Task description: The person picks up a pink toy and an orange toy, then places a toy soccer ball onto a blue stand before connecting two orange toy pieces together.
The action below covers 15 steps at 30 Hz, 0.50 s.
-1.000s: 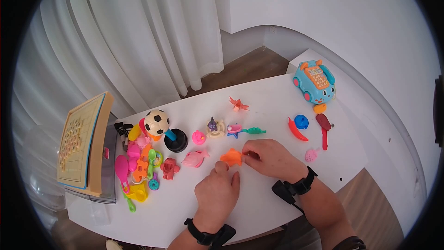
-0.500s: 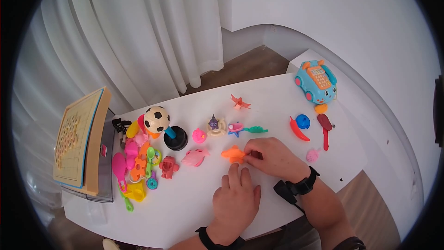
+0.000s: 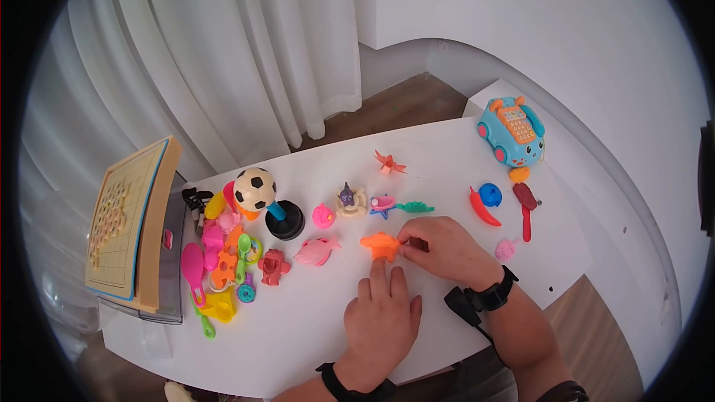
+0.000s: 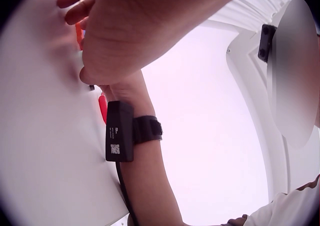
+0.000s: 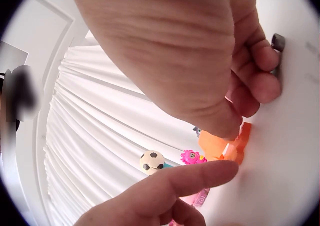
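A flat-lying orange plastic toy (image 3: pixel 378 243) with a lobed outline lies at the middle of the white table. At its right end my right hand (image 3: pixel 445 251) pinches the edge with thumb and curled fingers. My left hand (image 3: pixel 378 331) is on the near side, its index finger stretched forward to the toy's near edge. The right wrist view shows that straight finger reaching to the orange toy (image 5: pixel 241 145), partly covered by the right thumb. A small dark cylinder (image 5: pixel 278 42) stands by the right fingertips there. In the left wrist view the left hand (image 4: pixel 127 31) mostly hides the toy.
A pink dolphin-like toy (image 3: pixel 316 251) lies left of the orange one; a green toy (image 3: pixel 415 207) and a star toy (image 3: pixel 383 205) lie beyond. Farther left are a soccer ball toy (image 3: pixel 255 189), mixed plastic toys and a board-topped box (image 3: pixel 153 238). A toy phone (image 3: pixel 512 132) stands far right.
My left hand has shifted right and its curled fingers have straightened, the index now at the toy's near edge. The orange toy has turned slightly. My right hand stays at its right end.
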Available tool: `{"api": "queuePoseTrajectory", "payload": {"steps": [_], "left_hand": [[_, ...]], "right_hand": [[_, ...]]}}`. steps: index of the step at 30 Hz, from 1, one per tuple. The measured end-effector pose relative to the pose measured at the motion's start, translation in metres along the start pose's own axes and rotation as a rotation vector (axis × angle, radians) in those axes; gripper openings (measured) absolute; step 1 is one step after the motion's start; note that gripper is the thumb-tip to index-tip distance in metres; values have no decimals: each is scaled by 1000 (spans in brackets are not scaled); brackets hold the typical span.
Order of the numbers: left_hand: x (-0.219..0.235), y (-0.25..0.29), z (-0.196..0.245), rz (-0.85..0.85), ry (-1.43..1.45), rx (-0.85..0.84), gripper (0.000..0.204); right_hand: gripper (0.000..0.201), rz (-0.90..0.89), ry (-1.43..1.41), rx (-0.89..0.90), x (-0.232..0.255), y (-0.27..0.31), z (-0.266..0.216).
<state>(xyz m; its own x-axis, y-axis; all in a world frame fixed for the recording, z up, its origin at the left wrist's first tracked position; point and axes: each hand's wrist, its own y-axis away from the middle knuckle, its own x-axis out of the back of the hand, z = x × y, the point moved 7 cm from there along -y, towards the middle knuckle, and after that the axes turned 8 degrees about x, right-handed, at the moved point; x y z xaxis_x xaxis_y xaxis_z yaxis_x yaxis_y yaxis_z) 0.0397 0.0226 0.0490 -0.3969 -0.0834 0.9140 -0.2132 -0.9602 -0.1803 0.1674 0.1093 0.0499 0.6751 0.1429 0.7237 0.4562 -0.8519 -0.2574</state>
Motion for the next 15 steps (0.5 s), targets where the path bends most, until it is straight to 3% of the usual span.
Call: {"api": "queuePoseTrajectory", "payload": {"steps": [15], "left_hand": [[0,-3,-4,4,-3,28,60]], "right_hand": [[13,-7,34,-3,-1,1,1]]}}
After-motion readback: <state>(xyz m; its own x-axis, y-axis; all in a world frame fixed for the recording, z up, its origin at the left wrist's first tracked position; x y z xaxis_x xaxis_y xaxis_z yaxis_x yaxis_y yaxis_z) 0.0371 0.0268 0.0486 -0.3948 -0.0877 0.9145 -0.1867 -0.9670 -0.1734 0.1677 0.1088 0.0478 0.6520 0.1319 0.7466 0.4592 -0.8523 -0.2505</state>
